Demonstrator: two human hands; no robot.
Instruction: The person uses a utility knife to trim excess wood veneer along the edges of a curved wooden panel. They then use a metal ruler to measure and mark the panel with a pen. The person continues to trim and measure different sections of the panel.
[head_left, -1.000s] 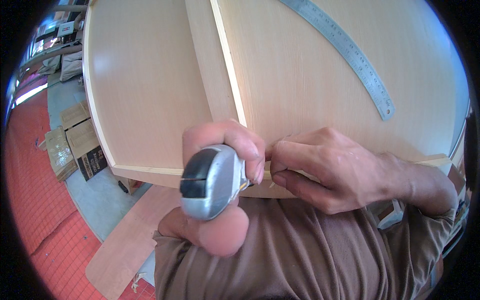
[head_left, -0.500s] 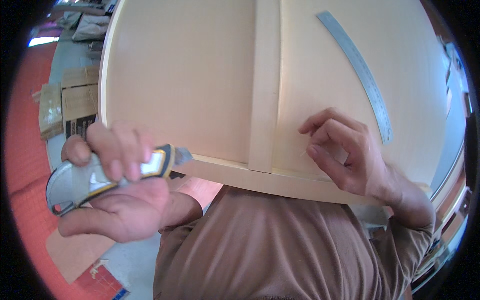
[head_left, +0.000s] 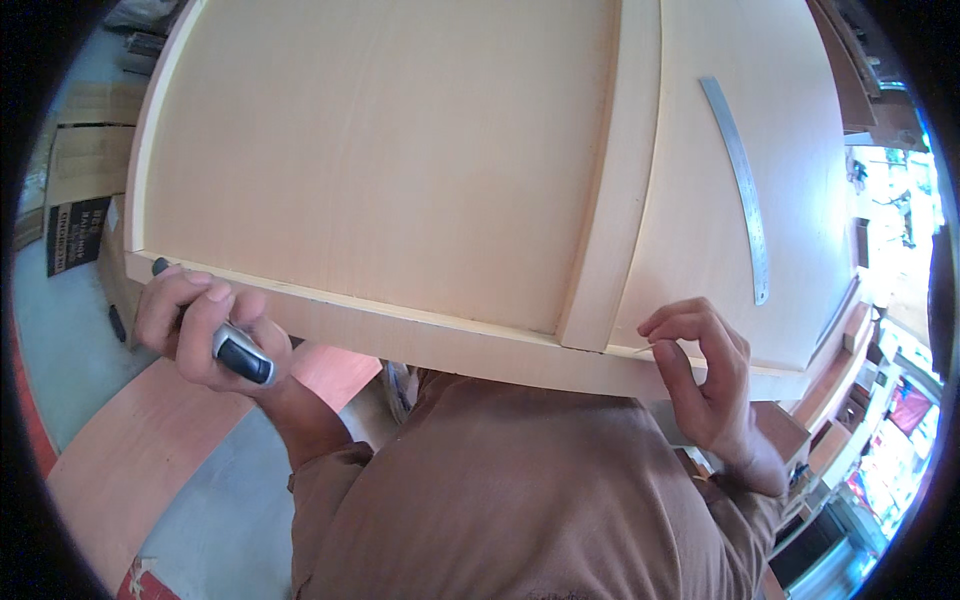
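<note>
Knife: we hold a silver-grey and black utility knife (head_left: 243,354), its butt smooth and rounded, just beside the panel's near left corner.
Left hand: our left hand (head_left: 200,335) has its fingers curled and clamped around the knife; the knife's dark far end pokes out past them.
Right hand: our right hand (head_left: 725,395) hangs over the near edge, thumb and fingertips drawn together on a thin, pale sliver (head_left: 642,349).
Panel: before us lies a broad, pale wood-grained panel (head_left: 400,150), flat and smooth, framed by raised strips.
Crossbar: a flat, pale wooden crossbar (head_left: 622,200) runs across it to the near rim.
Ruler: a slim steel ruler (head_left: 743,190), bowed by the lens, lies right of the crossbar.
Shirt: our brown cloth shirt (head_left: 500,480) falls in soft folds.
Floor: a pinkish-brown thin board (head_left: 130,440) and tan cardboard boxes (head_left: 95,165) show against grey floor (head_left: 230,500).
</note>
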